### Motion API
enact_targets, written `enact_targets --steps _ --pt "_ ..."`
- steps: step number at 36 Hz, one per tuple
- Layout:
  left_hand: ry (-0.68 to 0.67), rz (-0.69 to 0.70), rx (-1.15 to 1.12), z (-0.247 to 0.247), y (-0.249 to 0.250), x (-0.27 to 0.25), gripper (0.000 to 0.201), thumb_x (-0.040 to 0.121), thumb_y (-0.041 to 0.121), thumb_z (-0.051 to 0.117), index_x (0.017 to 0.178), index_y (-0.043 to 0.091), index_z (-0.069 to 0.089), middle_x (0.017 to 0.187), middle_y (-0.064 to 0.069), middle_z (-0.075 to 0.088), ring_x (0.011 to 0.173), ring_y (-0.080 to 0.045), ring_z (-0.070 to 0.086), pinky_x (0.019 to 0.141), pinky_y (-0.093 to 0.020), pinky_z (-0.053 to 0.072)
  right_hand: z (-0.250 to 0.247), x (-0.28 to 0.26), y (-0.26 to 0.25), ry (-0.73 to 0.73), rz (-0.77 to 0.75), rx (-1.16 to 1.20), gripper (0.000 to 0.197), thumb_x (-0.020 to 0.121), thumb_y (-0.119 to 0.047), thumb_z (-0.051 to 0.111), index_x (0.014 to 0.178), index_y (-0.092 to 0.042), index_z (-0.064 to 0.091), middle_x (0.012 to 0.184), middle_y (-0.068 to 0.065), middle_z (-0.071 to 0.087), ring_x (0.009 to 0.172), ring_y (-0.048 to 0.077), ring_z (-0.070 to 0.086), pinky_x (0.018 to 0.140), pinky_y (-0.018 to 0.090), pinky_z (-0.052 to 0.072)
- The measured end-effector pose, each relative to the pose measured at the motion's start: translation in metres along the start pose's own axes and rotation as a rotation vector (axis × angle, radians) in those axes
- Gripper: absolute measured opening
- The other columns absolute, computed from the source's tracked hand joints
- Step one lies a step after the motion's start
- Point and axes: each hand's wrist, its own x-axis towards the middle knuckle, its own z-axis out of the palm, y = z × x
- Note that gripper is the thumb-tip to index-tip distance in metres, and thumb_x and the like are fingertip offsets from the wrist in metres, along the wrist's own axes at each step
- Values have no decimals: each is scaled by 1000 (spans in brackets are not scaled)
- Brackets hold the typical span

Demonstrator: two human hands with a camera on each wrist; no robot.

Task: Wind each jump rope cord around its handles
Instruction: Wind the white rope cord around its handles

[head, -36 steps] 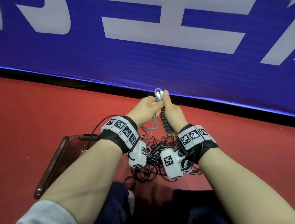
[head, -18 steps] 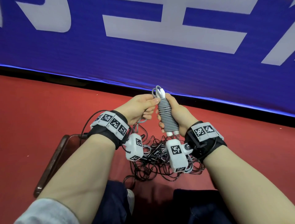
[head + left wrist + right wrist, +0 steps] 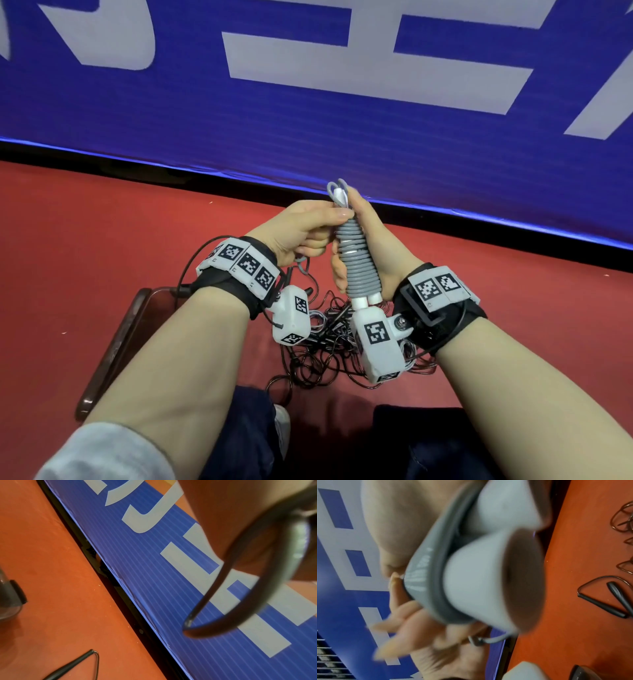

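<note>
Right hand [image 3: 373,250] grip wraps wound handles [image 3: 359,263]; left hand [image 3: 305,229] pinches cord top; right-wrist view shows handle ends.

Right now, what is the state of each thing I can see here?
Gray cord: wound around the handles, end still loose.
White handles: held together, upright.
Right hand: grips the wound handles.
Left hand: pinches the top of the bundle.
Black ropes: tangled on the floor.
</note>
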Motion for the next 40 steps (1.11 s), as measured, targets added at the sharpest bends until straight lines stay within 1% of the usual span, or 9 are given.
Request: enact_targets --steps 3,8,10,14,17,22,27,35,40 --pt "-36 0 -19 -4 -1 -2 28 83 25 54 58 25 67 40 10 26 30 1 18 32 -15 13 -2 -1 3 -79 30 -5 72 51 -82 64 54 -12 51 45 10 52 35 22 50 43 25 47" --pt "29 47 -64 -2 -1 1 23 85 32 58 71 15 65 42 9 26 32 0 19 34 -15 15 2 -4 -3 -106 -47 19 67 67 -76 47 61 -10 61 57 12 59 39 22 57 40 23 48" --pt "82 58 -93 -4 -3 3 25 80 35 56 75 10 54 41 10 26 32 0 19 33 -14 17 4 -2 -6 -28 -117 -23 65 71 -71 48 77 -8 63 65 10 58 47 23 60 42 26 51" --pt "192 60 28 -7 -5 6 29 91 27 58 69 11 52 45 7 27 35 -3 20 34 -15 20 -1 5 -5 200 -236 -276 67 77 -64 63 105 -3 60 73 12 59 62 24 62 71 42 57" --pt "268 39 222 -3 -6 7 29 90 28 65 75 5 54 48 1 30 37 -10 22 37 -21 19 -3 5 -1 256 -241 -428 60 71 -42 67 112 0 56 92 12 68 79 19 68 82 37 52" --pt "384 68 366 9 -9 12 41 83 39 72 62 10 54 53 -12 45 45 -21 38 47 -29 31 2 15 7 333 -252 -384 47 66 -7 65 111 -1 54 83 9 59 71 17 56 65 32 49" --pt "403 69 328 15 -7 18 39 81 41 74 73 8 54 54 -7 35 43 -15 27 42 -25 22 3 24 13 557 -306 -284 31 50 -10 54 80 -1 57 61 15 52 47 23 48 50 31 42" --pt "216 48 316 2 1 7 26 91 21 64 67 11 59 47 7 29 40 -7 22 39 -19 19 -6 15 10 152 -195 -11 21 58 -4 47 78 -8 44 59 15 49 46 24 44 48 29 42" --pt "111 42 291 -3 6 0 26 94 18 58 78 -2 59 46 7 30 38 -6 21 39 -20 16 -6 7 8 3 -144 64 16 58 -10 46 71 -4 53 58 16 54 47 25 48 54 31 47"
